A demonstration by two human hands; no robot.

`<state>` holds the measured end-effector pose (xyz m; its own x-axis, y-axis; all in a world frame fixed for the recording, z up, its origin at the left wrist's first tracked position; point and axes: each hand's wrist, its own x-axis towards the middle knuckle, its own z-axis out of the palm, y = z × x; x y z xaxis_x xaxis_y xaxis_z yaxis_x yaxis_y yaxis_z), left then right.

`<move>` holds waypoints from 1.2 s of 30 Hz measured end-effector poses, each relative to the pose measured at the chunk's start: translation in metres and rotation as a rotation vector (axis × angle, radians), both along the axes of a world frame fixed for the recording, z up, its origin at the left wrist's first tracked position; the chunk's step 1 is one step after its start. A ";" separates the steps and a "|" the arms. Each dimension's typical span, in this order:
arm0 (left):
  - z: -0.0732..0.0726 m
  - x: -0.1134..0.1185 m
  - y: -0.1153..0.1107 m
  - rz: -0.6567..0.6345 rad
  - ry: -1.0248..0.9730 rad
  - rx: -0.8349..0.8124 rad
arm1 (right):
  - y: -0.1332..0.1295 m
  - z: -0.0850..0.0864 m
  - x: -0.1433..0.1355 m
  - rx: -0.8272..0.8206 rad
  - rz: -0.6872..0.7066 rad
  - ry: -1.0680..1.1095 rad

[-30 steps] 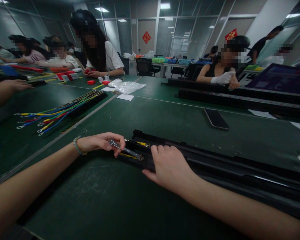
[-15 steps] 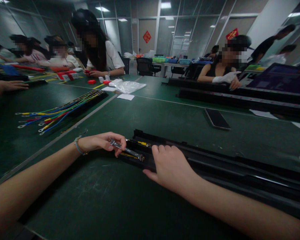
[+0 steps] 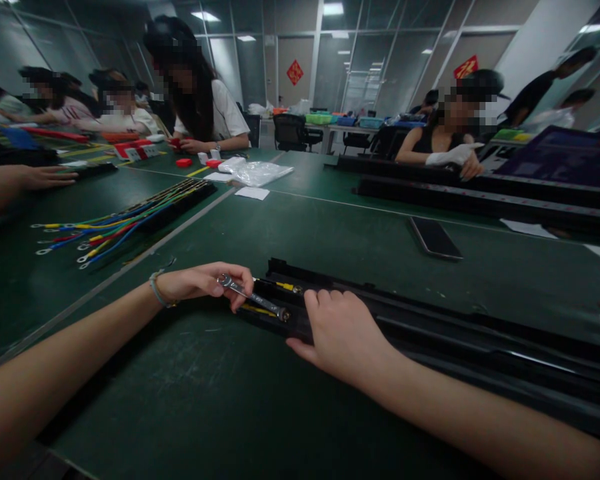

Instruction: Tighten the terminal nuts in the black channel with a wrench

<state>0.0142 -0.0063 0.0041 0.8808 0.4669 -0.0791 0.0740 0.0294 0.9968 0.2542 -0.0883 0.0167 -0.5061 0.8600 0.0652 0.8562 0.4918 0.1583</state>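
My left hand [image 3: 213, 281] is closed on a silver wrench [image 3: 253, 298], whose far end sits at a small nut [image 3: 286, 316] inside a long black channel [image 3: 430, 320]. A yellow-sleeved cable lug [image 3: 286, 287] lies in the channel behind the wrench, and another yellow wire [image 3: 259, 311] runs under it. My right hand [image 3: 337, 327] wraps over the channel just right of the nut, thumb on the near side and fingers across the top. The channel stretches away to the right, partly hidden by my right forearm.
A bundle of coloured cables with ring lugs [image 3: 130, 223] lies at the left. Further back are a phone [image 3: 435, 238], a clear plastic bag [image 3: 260, 173] and more black channels [image 3: 480, 193]. Co-workers sit around the green table [image 3: 180, 387]; one person's hand [image 3: 45, 179] rests at far left.
The wrench's near end shows more clearly as my left thumb shifts slightly off it. My right hand stays in place. The co-worker's hand at far left has slid to the right.
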 end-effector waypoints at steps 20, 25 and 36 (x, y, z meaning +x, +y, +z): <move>-0.005 -0.001 -0.001 0.020 -0.089 -0.166 | -0.001 0.003 0.000 -0.027 -0.013 -0.004; -0.003 0.001 -0.001 0.028 -0.090 -0.175 | 0.000 0.002 0.000 -0.021 -0.015 0.006; -0.004 0.001 -0.001 0.025 -0.098 -0.186 | 0.000 0.003 0.000 -0.019 -0.006 0.017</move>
<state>0.0147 -0.0072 0.0005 0.8768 0.4741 -0.0806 -0.0263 0.2145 0.9764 0.2543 -0.0886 0.0198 -0.4998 0.8642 0.0578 0.8617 0.4893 0.1343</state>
